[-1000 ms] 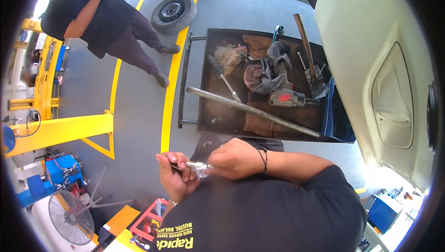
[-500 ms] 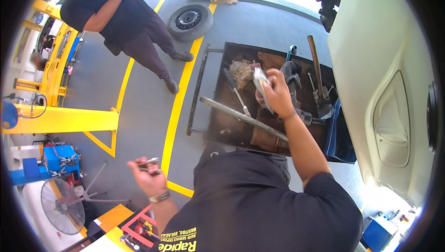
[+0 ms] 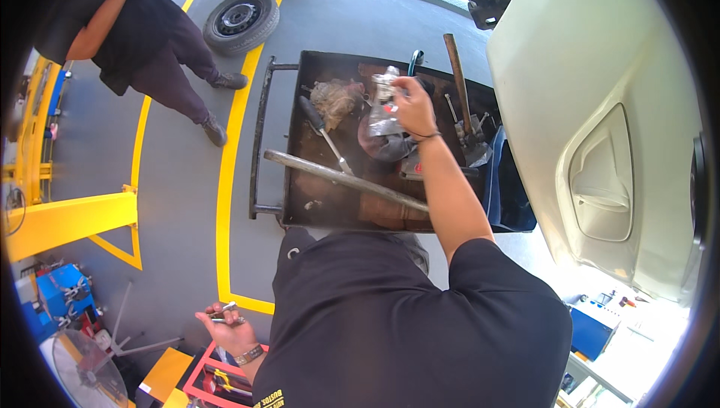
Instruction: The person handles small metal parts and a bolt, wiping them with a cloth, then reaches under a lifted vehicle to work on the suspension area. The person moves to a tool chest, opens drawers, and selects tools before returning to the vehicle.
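Observation:
My right hand [image 3: 417,108] is closed on a clear plastic packet [image 3: 385,117] with silvery and red patches, holding it above the tray of a dark tool cart [image 3: 322,217]. What is inside the packet cannot be made out. Below it lies a rounded grey-brown part [image 3: 384,145], partly covered. My left hand [image 3: 235,333] is out to the left of my body, palm up, its fingers curled around small metal pins or bolts [image 3: 227,313]. A crumpled tan rag [image 3: 335,100] and a black-handled tool [image 3: 324,132] with a bright shaft lie left of the packet.
A long metal bar [image 3: 341,178] crosses the cart's near side. At its right are a wooden-handled hammer [image 3: 456,85] and a blue tray [image 3: 510,187]. A pale car panel [image 3: 555,93] stands on the right. A wheel [image 3: 240,22] and another person [image 3: 161,48] are at far left.
The view has shifted, so the cart appears further left. My right hand has turned the packet to hang more upright and broadside. The left hand still holds the metal pieces.

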